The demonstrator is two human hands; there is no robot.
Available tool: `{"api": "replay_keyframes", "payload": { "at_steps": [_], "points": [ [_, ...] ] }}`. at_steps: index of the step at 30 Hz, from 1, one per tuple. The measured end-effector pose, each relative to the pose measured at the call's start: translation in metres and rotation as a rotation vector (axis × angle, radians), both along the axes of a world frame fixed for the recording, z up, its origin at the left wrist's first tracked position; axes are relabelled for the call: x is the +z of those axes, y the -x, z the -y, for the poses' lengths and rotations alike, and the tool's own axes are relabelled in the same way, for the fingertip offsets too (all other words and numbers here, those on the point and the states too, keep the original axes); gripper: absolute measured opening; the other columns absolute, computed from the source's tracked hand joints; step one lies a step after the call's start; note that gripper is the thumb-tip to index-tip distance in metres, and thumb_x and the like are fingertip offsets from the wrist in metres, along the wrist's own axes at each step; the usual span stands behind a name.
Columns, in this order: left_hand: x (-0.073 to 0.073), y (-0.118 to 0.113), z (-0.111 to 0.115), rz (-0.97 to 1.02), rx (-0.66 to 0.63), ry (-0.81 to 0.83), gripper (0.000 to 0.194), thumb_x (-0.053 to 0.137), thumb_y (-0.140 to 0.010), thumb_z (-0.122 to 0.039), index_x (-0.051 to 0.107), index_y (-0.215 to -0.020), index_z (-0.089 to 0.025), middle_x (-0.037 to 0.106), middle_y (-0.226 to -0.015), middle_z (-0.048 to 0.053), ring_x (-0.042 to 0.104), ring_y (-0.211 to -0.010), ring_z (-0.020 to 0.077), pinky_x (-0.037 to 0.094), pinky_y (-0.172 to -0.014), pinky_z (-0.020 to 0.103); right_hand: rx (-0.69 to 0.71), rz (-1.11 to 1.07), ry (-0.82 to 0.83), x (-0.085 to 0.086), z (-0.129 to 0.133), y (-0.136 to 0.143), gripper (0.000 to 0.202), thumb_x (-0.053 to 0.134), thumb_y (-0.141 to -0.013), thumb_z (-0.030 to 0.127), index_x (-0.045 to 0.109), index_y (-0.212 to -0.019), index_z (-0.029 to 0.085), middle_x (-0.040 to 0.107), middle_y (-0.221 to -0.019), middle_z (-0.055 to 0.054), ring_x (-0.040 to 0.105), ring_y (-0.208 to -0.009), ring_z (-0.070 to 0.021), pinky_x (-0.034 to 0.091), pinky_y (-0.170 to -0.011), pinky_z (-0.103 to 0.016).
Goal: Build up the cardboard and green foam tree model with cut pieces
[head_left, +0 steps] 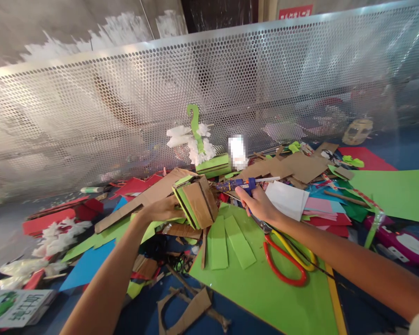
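My left hand is wrapped round the side of a small box made of brown cardboard and green paper, holding it tilted above the table. My right hand grips a blue hot glue gun, whose nozzle points left, close to the box's edge. A white glue stick juts from its rear. Below the box, green paper strips lie on a large green sheet. Scissors with red and yellow handles rest beneath my right forearm. Some fingers of my left hand are hidden behind the box.
A perforated metal panel stands along the back. Before it sits a green box with white crumpled paper and a curled green strip. Cardboard pieces lie to the right, a red box left, and a milk carton at lower left.
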State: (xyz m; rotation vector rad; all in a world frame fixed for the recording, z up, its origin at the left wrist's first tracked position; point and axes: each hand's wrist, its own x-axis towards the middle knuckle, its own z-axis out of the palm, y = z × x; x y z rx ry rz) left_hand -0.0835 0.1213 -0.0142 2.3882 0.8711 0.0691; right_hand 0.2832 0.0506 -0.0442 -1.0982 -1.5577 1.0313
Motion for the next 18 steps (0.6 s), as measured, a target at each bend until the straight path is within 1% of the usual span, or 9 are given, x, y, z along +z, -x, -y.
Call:
{"api": "replay_keyframes", "payload": {
  "at_steps": [3, 5, 8, 10, 12, 14, 16, 18],
  "points": [
    [0.0, 0.001, -0.001, 0.003, 0.033, -0.013, 0.059, 0.063, -0.098, -0.056, 0.065, -0.145, -0.022, 0.064, -0.151, 0.011, 0.058, -0.138, 0.0337, 0.045, -0.122, 0.045, 0.035, -0.013, 0.043, -0.003, 0.009, -0.005, 0.06, 0.057, -0.095, 0.075, 0.055, -0.067, 0.022, 0.052, -0.058, 0.003, 0.051, -0.038, -0.0104, 0.043, -0.035, -0.023],
    [0.003, 0.001, -0.002, -0.015, 0.047, 0.005, 0.062, 0.064, -0.096, -0.058, 0.066, -0.145, -0.021, 0.066, -0.15, 0.012, 0.059, -0.136, 0.0354, 0.046, -0.12, 0.045, 0.069, -0.023, 0.078, -0.002, 0.013, -0.008, 0.057, 0.058, -0.095, 0.073, 0.059, -0.072, 0.021, 0.053, -0.06, 0.004, 0.05, -0.038, -0.0097, 0.043, -0.035, -0.023],
    [0.013, 0.0, -0.001, -0.092, 0.064, 0.061, 0.069, 0.064, -0.093, -0.065, 0.067, -0.142, -0.017, 0.067, -0.147, 0.015, 0.061, -0.133, 0.0373, 0.05, -0.116, 0.044, 0.127, -0.055, 0.095, 0.003, 0.014, -0.012, 0.056, 0.058, -0.095, 0.072, 0.069, -0.084, 0.018, 0.054, -0.063, 0.004, 0.051, -0.038, -0.0082, 0.042, -0.036, -0.021],
    [0.021, -0.003, 0.001, -0.139, 0.078, 0.081, 0.077, 0.064, -0.09, -0.071, 0.065, -0.145, -0.018, 0.065, -0.15, 0.015, 0.059, -0.136, 0.0377, 0.051, -0.115, 0.043, 0.141, -0.076, 0.072, 0.006, 0.012, -0.012, 0.058, 0.058, -0.095, 0.073, 0.073, -0.091, 0.017, 0.056, -0.063, 0.004, 0.053, -0.037, -0.0084, 0.043, -0.036, -0.021],
    [0.027, -0.005, 0.002, -0.155, 0.072, 0.091, 0.081, 0.063, -0.089, -0.074, 0.061, -0.149, -0.02, 0.062, -0.154, 0.013, 0.057, -0.139, 0.0372, 0.05, -0.115, 0.043, 0.126, -0.096, 0.045, 0.008, 0.008, -0.01, 0.059, 0.058, -0.095, 0.074, 0.074, -0.089, 0.017, 0.057, -0.062, 0.003, 0.054, -0.037, -0.0091, 0.045, -0.037, -0.021],
    [0.031, -0.006, 0.003, -0.165, 0.05, 0.097, 0.079, 0.062, -0.089, -0.074, 0.062, -0.148, -0.022, 0.063, -0.153, 0.011, 0.058, -0.139, 0.0363, 0.05, -0.116, 0.043, 0.1, -0.124, 0.025, 0.009, 0.005, -0.008, 0.06, 0.058, -0.094, 0.075, 0.07, -0.083, 0.018, 0.058, -0.061, 0.003, 0.055, -0.037, -0.0096, 0.046, -0.036, -0.022],
    [0.031, -0.004, 0.002, -0.19, 0.021, 0.088, 0.076, 0.062, -0.089, -0.075, 0.066, -0.144, -0.022, 0.068, -0.148, 0.01, 0.061, -0.136, 0.0358, 0.051, -0.114, 0.041, 0.081, -0.153, 0.014, 0.009, 0.002, -0.006, 0.061, 0.058, -0.094, 0.076, 0.066, -0.077, 0.019, 0.058, -0.06, 0.003, 0.054, -0.037, -0.0098, 0.045, -0.036, -0.022],
    [0.029, 0.0, -0.002, -0.221, -0.011, 0.01, 0.075, 0.06, -0.089, -0.074, 0.068, -0.142, -0.022, 0.071, -0.143, 0.011, 0.065, -0.131, 0.0347, 0.054, -0.109, 0.039, 0.067, -0.166, 0.01, 0.009, 0.0, -0.004, 0.061, 0.058, -0.093, 0.077, 0.063, -0.073, 0.02, 0.057, -0.059, 0.003, 0.053, -0.037, -0.0098, 0.045, -0.035, -0.022]
  ]
}}
